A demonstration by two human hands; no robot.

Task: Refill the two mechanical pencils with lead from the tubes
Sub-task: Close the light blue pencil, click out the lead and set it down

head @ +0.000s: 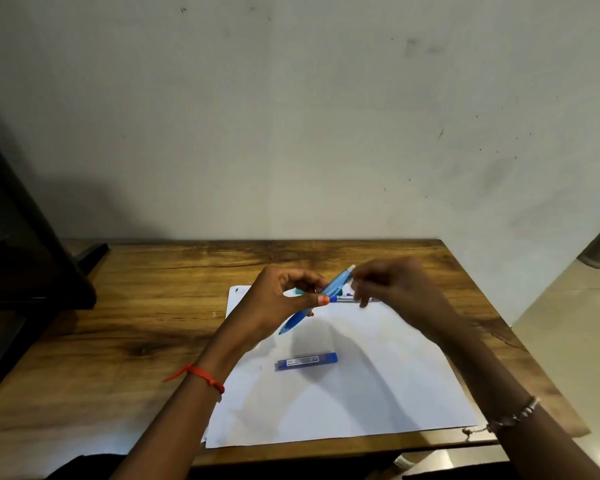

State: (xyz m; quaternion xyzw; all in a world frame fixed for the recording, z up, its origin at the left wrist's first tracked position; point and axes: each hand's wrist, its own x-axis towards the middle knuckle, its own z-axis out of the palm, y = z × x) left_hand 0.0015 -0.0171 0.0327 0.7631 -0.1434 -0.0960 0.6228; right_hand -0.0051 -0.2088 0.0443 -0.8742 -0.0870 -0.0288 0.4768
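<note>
My left hand (pixel 281 303) grips a blue mechanical pencil (pixel 329 292) above the paper, tilted with its white top end up to the right and its tip down to the left. My right hand (pixel 385 289) is beside the pencil's top end and pinches a clear lead tube with a blue cap (pixel 343 298) that lies level between the two hands. A second, dark blue lead tube (pixel 306 361) lies flat on the white paper (pixel 378 375). A teal object (pixel 298 292) shows behind my left hand, mostly hidden.
The paper lies on a wooden table (pixel 153 323) set against a pale wall. A black stand or monitor base (pixel 32 271) occupies the table's left side. The table's right edge drops to a tiled floor (pixel 575 341).
</note>
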